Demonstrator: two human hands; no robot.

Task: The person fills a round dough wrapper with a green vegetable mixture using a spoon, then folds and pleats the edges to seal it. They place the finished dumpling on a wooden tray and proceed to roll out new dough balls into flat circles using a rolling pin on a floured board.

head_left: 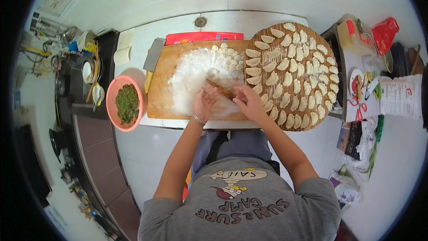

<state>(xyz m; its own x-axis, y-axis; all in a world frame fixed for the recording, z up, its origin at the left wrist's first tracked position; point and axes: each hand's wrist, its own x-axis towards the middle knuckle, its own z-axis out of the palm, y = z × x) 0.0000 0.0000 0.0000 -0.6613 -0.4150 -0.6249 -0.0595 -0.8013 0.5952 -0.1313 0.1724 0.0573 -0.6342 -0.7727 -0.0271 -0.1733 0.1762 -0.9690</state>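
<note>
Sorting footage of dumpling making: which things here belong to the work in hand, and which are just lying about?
In use: left hand, right hand, rolling pin, floured board, dough pieces, dumpling tray, filling bowl.

Lying about: cleaver, red packet, scissors, papers.

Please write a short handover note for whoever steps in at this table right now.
Left hand and right hand: both rest on a wooden rolling pin over the floured cutting board.
Small dough pieces sit at the board's far edge.
Pink bowl of green filling stands left of the board; a cleaver lies at its far left corner.
Done: round tray nearly covered with folded dumplings.
Left: dough pieces unrolled, filling remains.
</note>
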